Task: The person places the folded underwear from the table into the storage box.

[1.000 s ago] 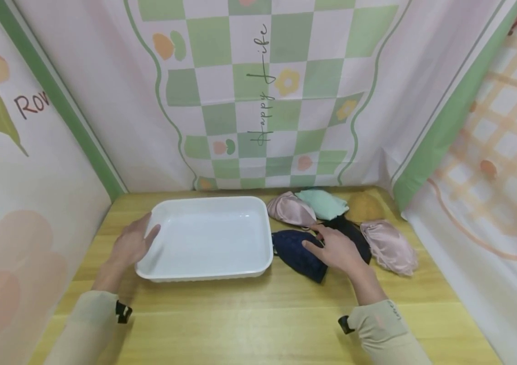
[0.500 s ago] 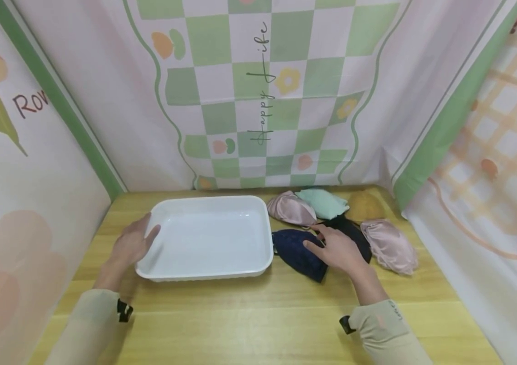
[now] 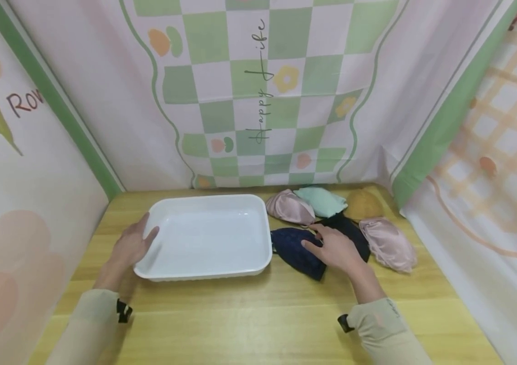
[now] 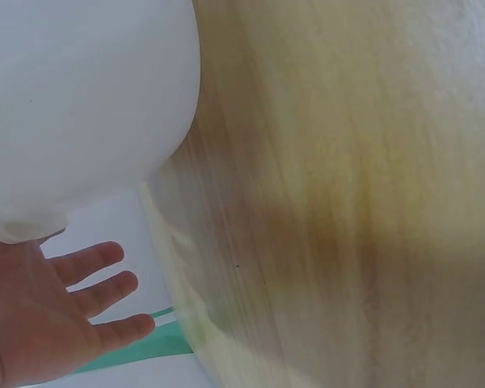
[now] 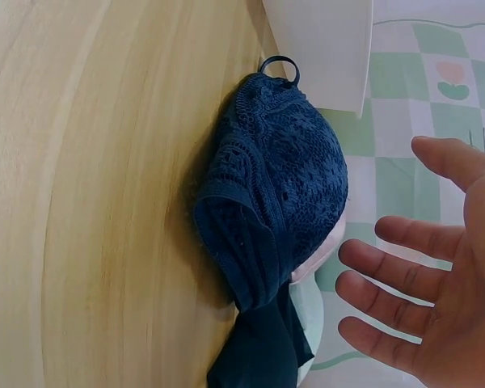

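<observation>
A folded navy lace bra with a strap loop lies to the right of the white tray. My right hand is held over the bra's right part with fingers spread and nothing in them; the right wrist view shows a gap between the fingers and the lace. At the tray's left end is my left hand, its thumb pointing over the rim. Seen in the left wrist view, its fingers extend straight beside the tray's outer wall. The tray holds nothing.
Around the navy bra lie a folded black bra, two pink satin ones, one at the back and another at the right, a mint one and a mustard one. Printed curtains enclose the wooden table.
The head view has shifted very slightly. Both hands, the tray and the bras stay where they were.
</observation>
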`<action>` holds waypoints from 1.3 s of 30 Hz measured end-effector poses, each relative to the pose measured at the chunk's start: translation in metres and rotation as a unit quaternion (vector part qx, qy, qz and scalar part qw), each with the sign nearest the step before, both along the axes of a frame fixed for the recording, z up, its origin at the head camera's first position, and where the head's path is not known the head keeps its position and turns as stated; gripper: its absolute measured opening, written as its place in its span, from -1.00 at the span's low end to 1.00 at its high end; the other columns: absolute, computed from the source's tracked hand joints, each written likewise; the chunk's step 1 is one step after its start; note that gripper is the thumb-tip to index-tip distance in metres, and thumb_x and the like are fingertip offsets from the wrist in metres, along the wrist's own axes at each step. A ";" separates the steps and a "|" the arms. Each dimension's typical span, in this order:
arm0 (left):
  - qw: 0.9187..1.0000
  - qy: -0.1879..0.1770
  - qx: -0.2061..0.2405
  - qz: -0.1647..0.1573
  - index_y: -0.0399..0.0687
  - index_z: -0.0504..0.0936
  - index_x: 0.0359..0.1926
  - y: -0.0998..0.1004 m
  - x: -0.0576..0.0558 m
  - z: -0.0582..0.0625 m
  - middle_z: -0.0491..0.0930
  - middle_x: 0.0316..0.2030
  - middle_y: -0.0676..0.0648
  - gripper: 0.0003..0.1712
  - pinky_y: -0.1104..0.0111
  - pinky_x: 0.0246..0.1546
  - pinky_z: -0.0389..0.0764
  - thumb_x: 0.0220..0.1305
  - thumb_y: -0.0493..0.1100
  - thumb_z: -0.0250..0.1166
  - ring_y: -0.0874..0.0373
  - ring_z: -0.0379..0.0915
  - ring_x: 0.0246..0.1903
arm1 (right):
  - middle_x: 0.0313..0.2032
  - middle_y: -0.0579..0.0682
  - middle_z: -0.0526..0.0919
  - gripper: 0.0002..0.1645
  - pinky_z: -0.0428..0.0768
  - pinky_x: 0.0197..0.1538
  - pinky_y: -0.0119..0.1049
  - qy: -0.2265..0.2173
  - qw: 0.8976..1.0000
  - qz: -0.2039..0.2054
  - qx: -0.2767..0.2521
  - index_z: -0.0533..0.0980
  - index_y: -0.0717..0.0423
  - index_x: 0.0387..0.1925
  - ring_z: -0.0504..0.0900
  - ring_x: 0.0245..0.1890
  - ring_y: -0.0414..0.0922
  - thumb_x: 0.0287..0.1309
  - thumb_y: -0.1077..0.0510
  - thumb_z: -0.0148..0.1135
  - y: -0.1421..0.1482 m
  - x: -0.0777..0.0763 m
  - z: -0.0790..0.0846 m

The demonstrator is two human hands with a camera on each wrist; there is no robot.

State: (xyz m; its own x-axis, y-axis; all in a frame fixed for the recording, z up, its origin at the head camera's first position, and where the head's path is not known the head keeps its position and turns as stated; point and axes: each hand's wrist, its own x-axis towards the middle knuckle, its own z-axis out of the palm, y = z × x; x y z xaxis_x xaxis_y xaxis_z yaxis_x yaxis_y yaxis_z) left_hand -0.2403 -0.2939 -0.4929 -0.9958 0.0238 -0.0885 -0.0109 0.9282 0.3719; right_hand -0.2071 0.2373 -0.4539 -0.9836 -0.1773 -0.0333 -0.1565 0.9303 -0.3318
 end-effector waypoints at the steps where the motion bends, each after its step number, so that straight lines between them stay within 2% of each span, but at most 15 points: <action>1: 1.000 -0.001 -0.001 0.000 -0.18 -0.23 0.59 0.000 0.000 0.000 0.01 0.45 -0.57 -0.02 -0.34 0.37 0.16 0.48 0.43 -0.46 -0.56 -0.01 0.39 | -0.02 0.08 0.69 -0.17 0.64 -0.11 0.07 -0.001 1.000 0.000 0.000 0.36 0.08 0.39 0.67 -0.09 0.07 0.31 -0.35 0.12 -0.001 0.000 0.000; 12: 1.000 -0.020 0.013 -0.002 -0.14 -0.37 0.59 -0.001 0.000 -0.003 -0.06 0.46 -0.58 0.03 -0.30 0.41 0.10 0.44 0.48 -0.42 -0.57 -0.04 0.40 | 0.03 0.10 0.69 -0.17 0.62 -0.03 0.14 -0.011 1.000 -0.005 0.007 0.38 0.06 0.37 0.63 0.02 0.13 0.29 -0.38 0.12 -0.003 -0.002 -0.006; 19: 1.000 -0.018 0.014 -0.006 -0.16 -0.36 0.59 -0.001 -0.001 -0.002 -0.05 0.45 -0.59 -0.04 -0.30 0.40 0.13 0.50 0.40 -0.43 -0.57 -0.01 0.39 | 0.09 0.14 0.67 -0.10 0.60 0.04 0.20 -0.008 1.000 -0.002 0.024 0.38 0.07 0.39 0.56 0.14 0.21 0.22 -0.41 0.18 -0.002 -0.003 -0.011; 26: 0.999 -0.035 0.007 -0.001 -0.11 -0.39 0.59 0.000 -0.001 -0.003 -0.08 0.46 -0.59 -0.15 -0.32 0.40 0.12 0.55 0.28 -0.44 -0.58 -0.04 0.40 | 0.34 0.31 0.44 0.13 0.51 0.19 0.30 -0.009 0.998 -0.001 0.057 0.31 0.12 0.44 0.38 0.33 0.35 0.06 -0.53 0.23 -0.001 -0.004 -0.021; 32: 1.000 -0.025 0.009 -0.004 -0.13 -0.36 0.59 -0.002 -0.003 -0.004 -0.04 0.44 -0.60 -0.20 -0.33 0.37 0.16 0.58 0.18 -0.37 -0.57 0.01 0.38 | 0.31 0.40 0.42 0.26 0.52 0.16 0.30 -0.008 0.997 -0.002 0.082 0.30 0.22 0.43 0.39 0.29 0.38 -0.07 -0.56 0.29 -0.004 -0.007 -0.028; 39: 1.000 -0.019 0.008 -0.004 -0.12 -0.34 0.59 -0.003 -0.003 -0.005 0.03 0.42 -0.62 -0.22 -0.35 0.31 0.25 0.58 0.15 -0.36 -0.59 0.08 0.34 | 0.27 0.39 0.43 0.35 0.49 0.19 0.28 -0.010 0.995 -0.007 0.101 0.30 0.27 0.41 0.38 0.27 0.37 -0.21 -0.58 0.36 -0.008 -0.010 -0.035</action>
